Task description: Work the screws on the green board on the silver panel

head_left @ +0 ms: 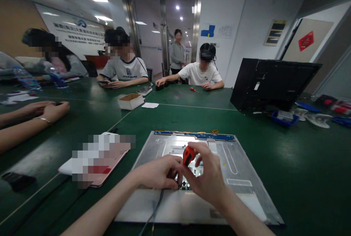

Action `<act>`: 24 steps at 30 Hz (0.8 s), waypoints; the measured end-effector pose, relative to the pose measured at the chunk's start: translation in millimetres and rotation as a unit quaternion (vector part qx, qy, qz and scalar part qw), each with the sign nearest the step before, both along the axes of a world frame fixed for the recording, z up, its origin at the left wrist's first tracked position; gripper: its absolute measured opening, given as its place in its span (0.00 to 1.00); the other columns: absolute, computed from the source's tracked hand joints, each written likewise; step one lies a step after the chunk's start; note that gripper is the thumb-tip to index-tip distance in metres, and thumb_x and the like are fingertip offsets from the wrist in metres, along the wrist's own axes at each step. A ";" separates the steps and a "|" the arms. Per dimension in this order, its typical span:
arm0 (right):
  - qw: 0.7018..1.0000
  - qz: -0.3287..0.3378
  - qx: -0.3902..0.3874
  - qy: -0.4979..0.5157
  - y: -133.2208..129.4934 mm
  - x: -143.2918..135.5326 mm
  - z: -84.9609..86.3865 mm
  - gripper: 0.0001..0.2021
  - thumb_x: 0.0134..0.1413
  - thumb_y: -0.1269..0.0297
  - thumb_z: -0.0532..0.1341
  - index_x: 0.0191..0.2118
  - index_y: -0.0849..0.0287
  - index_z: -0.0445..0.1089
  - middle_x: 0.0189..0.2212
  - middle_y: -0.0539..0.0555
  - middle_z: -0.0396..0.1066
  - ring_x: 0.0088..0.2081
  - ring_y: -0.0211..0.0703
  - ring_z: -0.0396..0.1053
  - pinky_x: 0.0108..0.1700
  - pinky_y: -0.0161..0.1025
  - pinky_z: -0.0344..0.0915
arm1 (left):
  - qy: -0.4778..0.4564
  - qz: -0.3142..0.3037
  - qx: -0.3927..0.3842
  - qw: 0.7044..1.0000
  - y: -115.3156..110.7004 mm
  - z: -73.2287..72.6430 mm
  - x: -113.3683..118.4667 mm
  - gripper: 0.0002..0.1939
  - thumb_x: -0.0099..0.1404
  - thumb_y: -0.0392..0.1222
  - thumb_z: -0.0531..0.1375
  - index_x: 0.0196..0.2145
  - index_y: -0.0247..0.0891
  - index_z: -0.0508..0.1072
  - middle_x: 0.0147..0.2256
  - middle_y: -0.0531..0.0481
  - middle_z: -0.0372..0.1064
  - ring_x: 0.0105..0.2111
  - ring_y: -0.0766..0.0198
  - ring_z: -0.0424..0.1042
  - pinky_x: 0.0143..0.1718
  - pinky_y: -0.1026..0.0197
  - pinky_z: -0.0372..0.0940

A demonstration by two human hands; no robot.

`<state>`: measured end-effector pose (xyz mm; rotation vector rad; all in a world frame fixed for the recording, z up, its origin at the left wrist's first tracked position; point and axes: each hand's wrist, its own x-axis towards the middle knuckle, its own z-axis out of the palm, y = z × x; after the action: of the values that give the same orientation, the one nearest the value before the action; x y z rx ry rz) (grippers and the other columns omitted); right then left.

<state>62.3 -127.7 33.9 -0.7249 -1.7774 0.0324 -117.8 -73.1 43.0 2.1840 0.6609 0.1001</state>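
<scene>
A flat silver display panel point(241, 163) lies in front of me, with a blue circuit strip point(175, 133) along its far edge. Near its middle is a green circuit board point(199, 170), partly covered by my hands. My right hand point(205, 174) grips the red and black handle of a screwdriver point(188, 155), which is tilted over the board; its tip is hidden. Close beside it, my left hand point(161, 172) has its fingers bent down at the board's left edge. What those fingers pinch, if anything, is hidden. Dark cables point(156, 206) run from under that hand toward me.
A phone-like pink and white item point(109, 170) lies left of the panel. An open white box point(131, 102) stands farther back. At right are a black monitor point(271, 82) and a blue tray point(285, 118). Several people sit around the green table point(178, 115); a co-worker's hands point(52, 111) are at left.
</scene>
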 end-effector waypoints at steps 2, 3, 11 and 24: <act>1.000 -0.006 0.008 0.009 1.1 -0.8 0.0 0.21 0.57 0.68 0.61 0.55 0.57 0.58 0.38 0.55 0.69 0.32 0.41 0.69 0.27 0.37 0.68 | 0.000 0.000 0.003 1.000 -0.1 0.7 0.3 0.04 0.52 0.33 0.62 0.29 0.34 0.72 0.37 0.50 0.65 0.31 0.65 0.64 0.28 0.65 0.59; 1.000 -0.008 0.008 0.007 1.1 -0.9 0.7 0.20 0.57 0.69 0.61 0.55 0.56 0.59 0.39 0.56 0.68 0.32 0.41 0.69 0.27 0.37 0.68 | 0.004 0.002 0.005 1.000 -0.1 0.5 0.3 0.04 0.52 0.33 0.62 0.29 0.35 0.71 0.36 0.51 0.65 0.30 0.65 0.64 0.27 0.65 0.58; 1.000 0.018 -0.011 -0.023 -3.2 0.6 6.2 0.23 0.58 0.73 0.57 0.59 0.58 0.58 0.44 0.58 0.70 0.38 0.43 0.70 0.31 0.38 0.70 | 0.017 0.018 0.008 1.000 0.6 -3.2 -0.4 0.05 0.52 0.35 0.63 0.29 0.34 0.72 0.35 0.51 0.65 0.28 0.66 0.63 0.26 0.65 0.57; 1.000 0.008 0.000 -0.009 -2.2 1.0 2.0 0.21 0.57 0.70 0.60 0.55 0.57 0.60 0.41 0.57 0.71 0.36 0.43 0.70 0.30 0.39 0.69 | 0.006 0.006 -0.002 1.000 0.3 -0.4 0.0 0.06 0.52 0.33 0.63 0.31 0.35 0.72 0.33 0.52 0.65 0.28 0.66 0.64 0.27 0.65 0.59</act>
<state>63.3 -129.8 36.0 -0.7126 -1.8005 0.0380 -117.8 -72.7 42.6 2.1786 0.6807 0.0919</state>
